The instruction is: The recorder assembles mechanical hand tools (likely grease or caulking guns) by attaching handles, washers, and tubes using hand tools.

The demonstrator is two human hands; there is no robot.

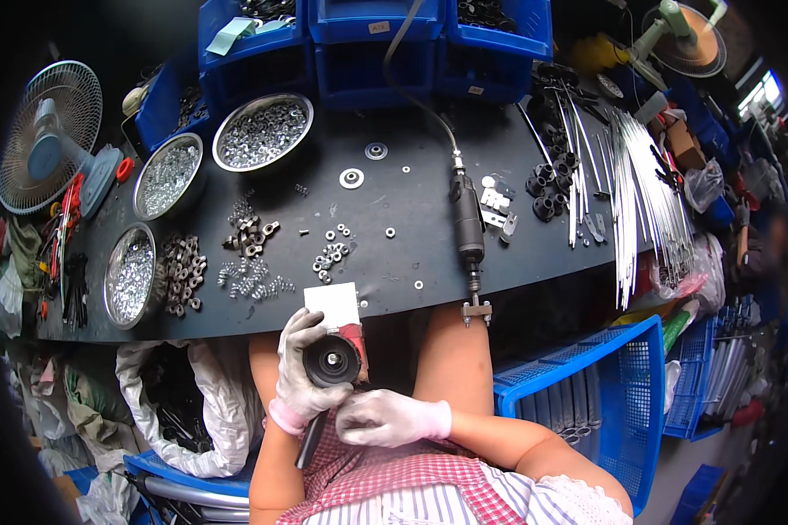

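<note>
My gloved left hand (pixel 293 374) is wrapped round a black round cup-shaped part (pixel 328 372) with a small metal piece at its centre. A black tube-like length (pixel 310 444) extends below that hand, toward my lap; how it joins the round part is hidden. Close by on the right, my gloved right hand (pixel 392 418) has its fingers curled together, and what they hold cannot be made out. Just beyond my left hand, a white block (pixel 333 306) sits at the table's near edge, with a red piece (pixel 353 336) below it.
A black power screwdriver (pixel 467 223) on a hose overhangs the table (pixel 394 210) edge. Loose nuts (pixel 331 254), springs (pixel 254 280) and steel bowls (pixel 263 133) of small parts lie left. Metal rods (pixel 639 210) lie right. A blue crate (pixel 622 398) stands beside my right arm.
</note>
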